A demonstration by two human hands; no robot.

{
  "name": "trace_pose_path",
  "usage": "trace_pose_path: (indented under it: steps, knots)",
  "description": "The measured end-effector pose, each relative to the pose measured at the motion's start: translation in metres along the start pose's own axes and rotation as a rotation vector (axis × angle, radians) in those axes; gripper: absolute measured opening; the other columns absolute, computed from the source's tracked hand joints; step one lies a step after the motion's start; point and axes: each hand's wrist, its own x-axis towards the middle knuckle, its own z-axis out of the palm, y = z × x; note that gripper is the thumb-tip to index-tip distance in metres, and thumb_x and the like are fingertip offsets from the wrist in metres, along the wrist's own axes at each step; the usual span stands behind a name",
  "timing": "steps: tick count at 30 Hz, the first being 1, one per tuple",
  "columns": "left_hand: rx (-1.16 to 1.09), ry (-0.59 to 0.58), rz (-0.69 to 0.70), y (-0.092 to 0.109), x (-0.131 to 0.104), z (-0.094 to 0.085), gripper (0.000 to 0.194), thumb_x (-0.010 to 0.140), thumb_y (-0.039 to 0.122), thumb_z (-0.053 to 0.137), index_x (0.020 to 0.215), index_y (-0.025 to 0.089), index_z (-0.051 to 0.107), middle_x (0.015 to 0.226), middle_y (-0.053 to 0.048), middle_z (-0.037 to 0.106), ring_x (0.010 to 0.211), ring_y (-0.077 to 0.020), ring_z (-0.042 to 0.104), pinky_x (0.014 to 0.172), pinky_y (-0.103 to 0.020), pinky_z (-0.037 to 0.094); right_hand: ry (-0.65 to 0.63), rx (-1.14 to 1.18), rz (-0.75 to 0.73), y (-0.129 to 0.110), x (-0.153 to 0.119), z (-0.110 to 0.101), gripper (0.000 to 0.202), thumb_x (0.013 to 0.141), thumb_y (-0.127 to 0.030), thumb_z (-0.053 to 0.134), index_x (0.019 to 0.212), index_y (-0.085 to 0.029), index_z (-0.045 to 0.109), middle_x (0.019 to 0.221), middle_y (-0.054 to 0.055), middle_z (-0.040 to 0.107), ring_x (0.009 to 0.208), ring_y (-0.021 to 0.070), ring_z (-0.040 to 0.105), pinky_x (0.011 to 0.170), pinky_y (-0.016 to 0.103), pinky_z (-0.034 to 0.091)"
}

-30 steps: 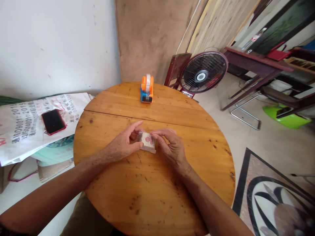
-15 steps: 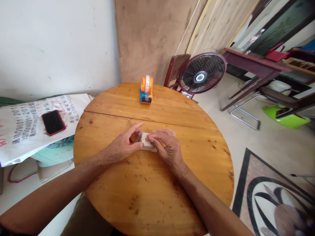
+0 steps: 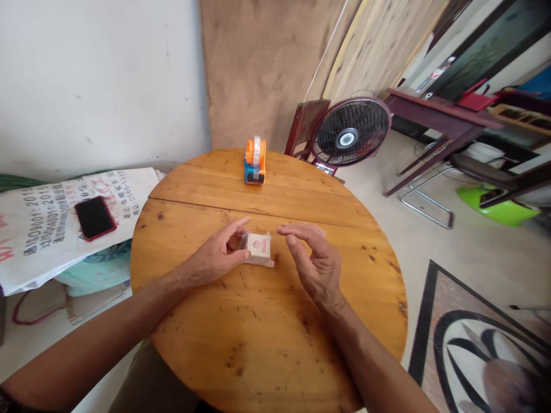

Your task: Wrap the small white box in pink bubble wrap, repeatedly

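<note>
A small whitish box (image 3: pixel 259 246) with a reddish print on top, seemingly in clear wrapping, rests on the round wooden table (image 3: pixel 267 344). My left hand (image 3: pixel 221 250) grips its left end, thumb at the near side and fingers behind, where they are partly hidden. To the right of the box, and apart from it, my right hand (image 3: pixel 316 261) is open, its thumb and fingers separated with nothing between them. An orange and blue tape dispenser (image 3: pixel 255 160) carrying a roll of tape stands near the table's far edge.
A black phone (image 3: pixel 95 218) with a red edge lies on printed white sacks (image 3: pixel 26 229) left of the table. A maroon fan (image 3: pixel 348 135) stands beyond the far right edge. A wooden board (image 3: pixel 258 69) and white wall border the far side.
My right hand has let go of the box and drawn back to the right, its fingers parting. My left hand has stayed on the box.
</note>
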Motion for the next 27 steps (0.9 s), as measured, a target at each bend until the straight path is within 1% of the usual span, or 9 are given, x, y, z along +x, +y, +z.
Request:
trace_pose_path:
  steps: [2,6,10,15,19,22,23,25,27]
  knots:
    - [0.022,0.015,-0.012,0.003,0.0,0.0,0.073,0.083,0.032,0.063,0.15,0.021,0.036,0.132,-0.01,0.057,0.092,-0.0178,0.059,0.084,-0.034,0.048,-0.036,-0.003,-0.001,0.005,0.001,-0.003,0.013,0.092,-0.022,0.06,0.097,-0.026,0.071,0.097,0.003,0.076,0.093,0.0206,0.069,0.087,0.039,0.049]
    - [0.067,0.049,-0.015,0.009,-0.001,0.0,0.075,0.079,0.03,0.065,0.149,0.02,0.039,0.131,-0.012,0.057,0.085,-0.0167,0.056,0.08,-0.034,0.048,-0.19,-0.006,-0.099,0.01,0.001,0.001,0.013,0.091,-0.019,0.062,0.096,-0.026,0.071,0.099,0.004,0.076,0.092,0.0203,0.069,0.085,0.039,0.05]
    - [0.03,0.042,-0.016,0.01,-0.001,0.001,0.077,0.08,0.03,0.064,0.15,0.018,0.035,0.133,-0.013,0.056,0.086,-0.0166,0.057,0.082,-0.035,0.048,-0.252,-0.064,-0.113,0.011,0.0,0.006,0.011,0.089,-0.025,0.066,0.098,-0.026,0.073,0.103,0.006,0.076,0.094,0.0219,0.068,0.085,0.041,0.048]
    - [-0.012,0.021,-0.019,0.01,-0.002,0.002,0.076,0.081,0.027,0.063,0.15,0.018,0.033,0.13,-0.011,0.057,0.092,-0.0172,0.06,0.087,-0.035,0.049,-0.303,-0.152,-0.157,0.014,0.0,0.007,0.012,0.09,-0.029,0.065,0.099,-0.026,0.073,0.105,0.006,0.075,0.097,0.0221,0.066,0.085,0.04,0.045]
    - [-0.02,0.011,-0.005,0.013,-0.002,0.003,0.076,0.081,0.026,0.064,0.15,0.018,0.033,0.13,-0.011,0.059,0.099,-0.0196,0.061,0.089,-0.036,0.049,-0.286,-0.308,-0.272,0.009,0.002,0.008,0.011,0.093,-0.028,0.063,0.096,-0.027,0.073,0.102,0.004,0.075,0.09,0.0207,0.064,0.08,0.039,0.041]
    - [-0.012,0.012,0.011,0.015,-0.002,0.003,0.075,0.082,0.026,0.063,0.149,0.016,0.034,0.131,-0.012,0.059,0.104,-0.0214,0.061,0.092,-0.037,0.049,-0.254,-0.365,-0.388,0.003,0.004,0.012,0.011,0.092,-0.019,0.061,0.095,-0.024,0.07,0.099,0.003,0.076,0.088,0.0199,0.064,0.084,0.041,0.04]
    - [-0.006,0.014,0.015,0.015,-0.003,0.003,0.074,0.081,0.026,0.063,0.149,0.016,0.034,0.131,-0.012,0.059,0.104,-0.0218,0.061,0.093,-0.038,0.049,-0.242,-0.363,-0.406,0.001,0.004,0.014,0.011,0.092,-0.017,0.06,0.094,-0.023,0.069,0.099,0.003,0.077,0.088,0.0199,0.064,0.086,0.041,0.04]
    - [0.005,0.01,0.016,0.014,-0.003,0.004,0.074,0.081,0.026,0.063,0.149,0.017,0.034,0.134,-0.013,0.058,0.106,-0.0229,0.061,0.094,-0.039,0.05,-0.204,-0.332,-0.379,0.0,0.004,0.016,0.01,0.093,-0.016,0.058,0.092,-0.023,0.067,0.099,0.004,0.077,0.091,0.0204,0.065,0.087,0.041,0.041]
    - [0.006,-0.004,0.019,0.014,-0.004,0.004,0.074,0.081,0.024,0.063,0.149,0.019,0.035,0.138,-0.014,0.056,0.111,-0.0249,0.06,0.096,-0.041,0.05,-0.168,-0.27,-0.273,0.0,0.004,0.017,0.011,0.094,-0.018,0.056,0.091,-0.023,0.065,0.101,0.006,0.076,0.094,0.0213,0.065,0.087,0.041,0.043]
